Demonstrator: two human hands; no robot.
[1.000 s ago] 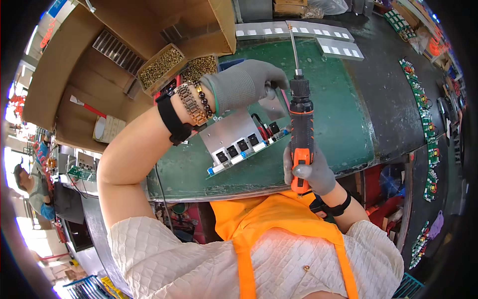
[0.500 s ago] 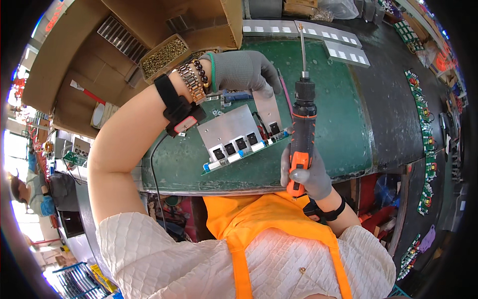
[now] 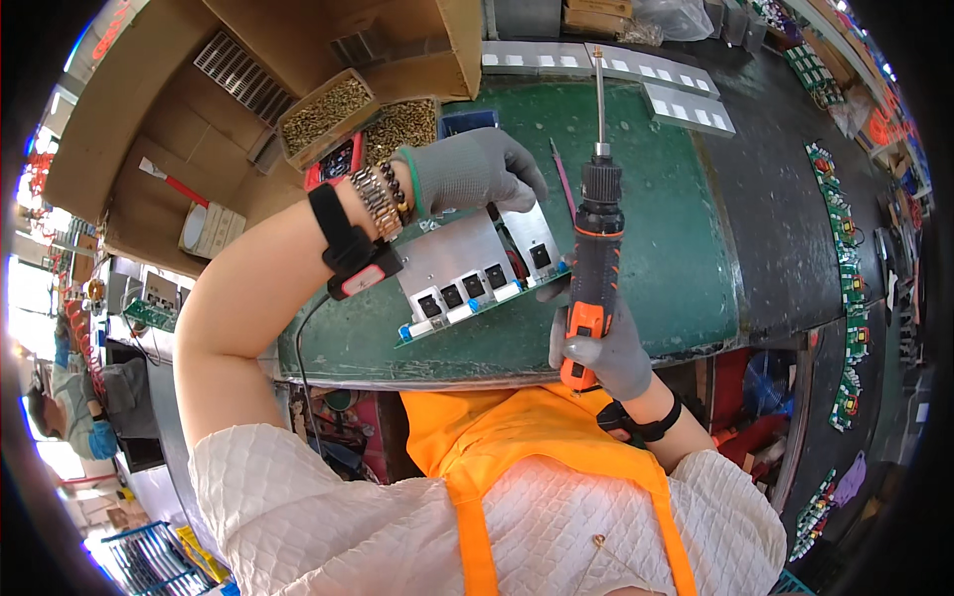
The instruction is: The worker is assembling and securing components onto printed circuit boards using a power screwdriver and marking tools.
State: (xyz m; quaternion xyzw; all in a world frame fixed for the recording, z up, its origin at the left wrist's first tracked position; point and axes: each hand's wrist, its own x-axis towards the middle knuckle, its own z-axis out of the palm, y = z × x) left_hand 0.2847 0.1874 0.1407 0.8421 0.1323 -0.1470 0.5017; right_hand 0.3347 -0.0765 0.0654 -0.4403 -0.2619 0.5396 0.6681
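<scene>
My left hand (image 3: 485, 171), in a grey glove, has its fingers bent and closed on the far end of a small silver heat sink plate (image 3: 533, 234). That plate stands along a green circuit board (image 3: 467, 320), beside a wider silver heat sink plate (image 3: 449, 256) with several black components at its near edge. My right hand (image 3: 618, 348), also gloved, is wrapped round a black and orange electric screwdriver (image 3: 596, 260). Its long bit points away from me, clear of the board. Some right-hand fingers reach toward the board's right end; whether they touch it is hidden.
Boxes of small brass-coloured screws (image 3: 326, 114) stand by a large cardboard box (image 3: 149, 129) at the far left. A purple pen-like stick (image 3: 562, 179) lies on the green mat (image 3: 676, 248). Silver bars (image 3: 686, 107) line the far edge; circuit boards (image 3: 845, 288) run along the right.
My left hand has come nearer to me, uncovering more of the screw boxes. The small plate looks shorter and more upright. The board and the screwdriver have shifted slightly left.
</scene>
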